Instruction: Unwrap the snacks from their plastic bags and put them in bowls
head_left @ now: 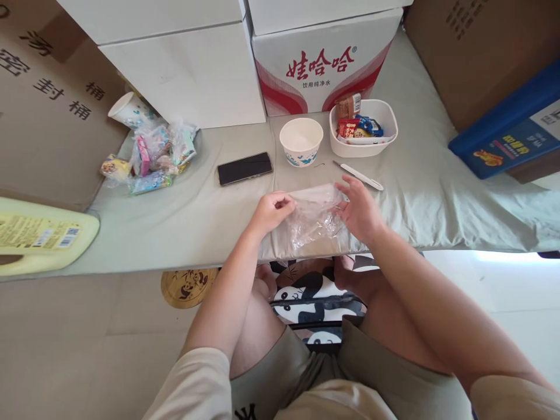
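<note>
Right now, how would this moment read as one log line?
left hand: pinching clear plastic | right hand: fingers spread at its right edge | on cloth beyond: phone, bowl, knife

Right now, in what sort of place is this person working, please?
Probably a room in a home, though I cannot be certain. A cloth-covered surface serves as the worktop, a drinking-water carton stands at its back, and a large yellow jug is at its left.

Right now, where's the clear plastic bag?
In the head view, the clear plastic bag is near the middle, between your left hand and right hand, by the cloth-covered surface's front edge, nearer you than the paper bowl.
</note>
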Demonstrator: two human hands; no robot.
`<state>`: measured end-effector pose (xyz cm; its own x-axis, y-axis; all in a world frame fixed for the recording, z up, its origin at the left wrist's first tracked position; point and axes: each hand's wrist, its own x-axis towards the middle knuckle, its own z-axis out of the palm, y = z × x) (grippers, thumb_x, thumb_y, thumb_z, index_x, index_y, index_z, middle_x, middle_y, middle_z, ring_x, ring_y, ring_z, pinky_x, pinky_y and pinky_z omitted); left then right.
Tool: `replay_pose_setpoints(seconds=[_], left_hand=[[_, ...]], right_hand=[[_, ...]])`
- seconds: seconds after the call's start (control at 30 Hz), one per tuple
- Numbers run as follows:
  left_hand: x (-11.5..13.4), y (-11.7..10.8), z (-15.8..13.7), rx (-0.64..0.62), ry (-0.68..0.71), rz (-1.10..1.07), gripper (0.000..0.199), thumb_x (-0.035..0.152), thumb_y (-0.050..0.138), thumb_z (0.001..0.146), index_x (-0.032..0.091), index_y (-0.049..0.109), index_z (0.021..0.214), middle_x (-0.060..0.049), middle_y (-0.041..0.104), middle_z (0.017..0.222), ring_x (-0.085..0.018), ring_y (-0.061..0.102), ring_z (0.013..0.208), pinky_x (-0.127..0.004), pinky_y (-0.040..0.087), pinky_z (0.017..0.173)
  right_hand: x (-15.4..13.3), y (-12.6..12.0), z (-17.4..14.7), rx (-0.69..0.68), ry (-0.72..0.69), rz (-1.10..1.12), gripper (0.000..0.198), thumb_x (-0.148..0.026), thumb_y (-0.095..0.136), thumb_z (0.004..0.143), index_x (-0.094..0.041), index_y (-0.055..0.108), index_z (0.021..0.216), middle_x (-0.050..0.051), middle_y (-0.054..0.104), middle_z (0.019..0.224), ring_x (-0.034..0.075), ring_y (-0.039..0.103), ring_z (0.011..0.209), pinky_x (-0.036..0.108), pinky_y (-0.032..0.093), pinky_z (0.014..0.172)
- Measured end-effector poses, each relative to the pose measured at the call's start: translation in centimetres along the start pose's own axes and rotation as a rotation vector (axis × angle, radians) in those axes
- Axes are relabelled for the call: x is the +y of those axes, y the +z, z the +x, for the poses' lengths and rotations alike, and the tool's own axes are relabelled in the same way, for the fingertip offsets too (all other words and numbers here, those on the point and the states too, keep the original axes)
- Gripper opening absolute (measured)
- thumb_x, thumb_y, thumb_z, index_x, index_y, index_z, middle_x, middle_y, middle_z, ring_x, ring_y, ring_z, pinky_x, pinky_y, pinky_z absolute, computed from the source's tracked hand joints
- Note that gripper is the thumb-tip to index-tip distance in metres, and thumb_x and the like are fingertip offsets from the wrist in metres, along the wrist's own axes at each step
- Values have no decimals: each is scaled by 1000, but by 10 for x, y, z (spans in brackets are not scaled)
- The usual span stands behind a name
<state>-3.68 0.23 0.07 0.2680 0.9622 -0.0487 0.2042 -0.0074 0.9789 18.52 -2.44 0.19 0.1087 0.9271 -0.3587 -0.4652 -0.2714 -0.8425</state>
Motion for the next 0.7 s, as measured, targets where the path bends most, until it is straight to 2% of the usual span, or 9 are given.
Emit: replay_pose_setpoints(seconds=[0.07,0.17,0.23,0.3,0.37,0.47,0.53,0.6,0.7], left_hand=[[-1,2,-1,34,60,-16,17,24,77,67,17,65,76,2,61,76,-6,50,61,-21,40,59],[0,4,-3,77,54,-320,46,21,79,63,25,60,105,4,67,87,-7,58,67,-21,44,64],[2,6,-4,41,-28,-466,53,25,80,64,26,57,112,1,71,95,-11,66,78,-24,50,72],[5,9,-6,-47,-162,-470,45,27,80,66,21,62,107,-4,74,99,-15,69,85,-28,53,78],[8,11,-7,-91,-257,-444,33,25,77,67,17,66,98,-7,76,99,-17,71,88,-29,54,78],[13,10,-9,-50,-258,-507,29,21,74,68,16,68,95,-7,78,98,-20,73,94,-28,54,78],[14,9,-9,-46,-236,-538,38,24,77,69,18,67,104,-6,78,102,-20,73,97,-28,55,79],[12,8,-8,-96,-260,-475,47,28,82,69,18,64,112,-7,78,99,-18,74,88,-26,54,73],[9,7,-6,-143,-329,-325,45,33,79,74,16,63,113,-3,74,74,-14,67,60,-23,49,57]], right_hand=[[3,1,0,23,2,-122,70,-37,81,64,-35,50,127,0,60,119,13,63,79,31,56,71],[6,3,-2,-66,-51,-295,86,-24,82,60,-34,44,136,-4,61,94,13,58,72,32,54,73],[6,4,-4,-115,-128,-296,84,-24,80,62,-33,43,137,-4,59,86,14,56,71,33,53,73],[4,5,-6,-124,-187,-220,84,-30,81,65,-36,42,139,-3,61,90,15,59,76,33,52,74],[3,6,-6,-112,-159,-136,77,-38,82,67,-39,45,135,-3,65,98,16,62,82,32,52,72],[4,5,-5,-167,-14,-192,49,-46,83,67,-30,62,108,-1,68,96,15,64,83,28,51,68],[4,6,-6,-218,36,-303,37,-47,83,66,-23,65,88,1,68,88,14,63,79,26,50,68],[4,8,-6,-215,23,-342,35,-49,82,67,-22,63,79,1,69,81,15,63,76,27,51,67],[2,11,-5,-171,-1,-349,36,-52,78,70,-25,57,79,-2,65,68,14,60,62,27,49,58]])
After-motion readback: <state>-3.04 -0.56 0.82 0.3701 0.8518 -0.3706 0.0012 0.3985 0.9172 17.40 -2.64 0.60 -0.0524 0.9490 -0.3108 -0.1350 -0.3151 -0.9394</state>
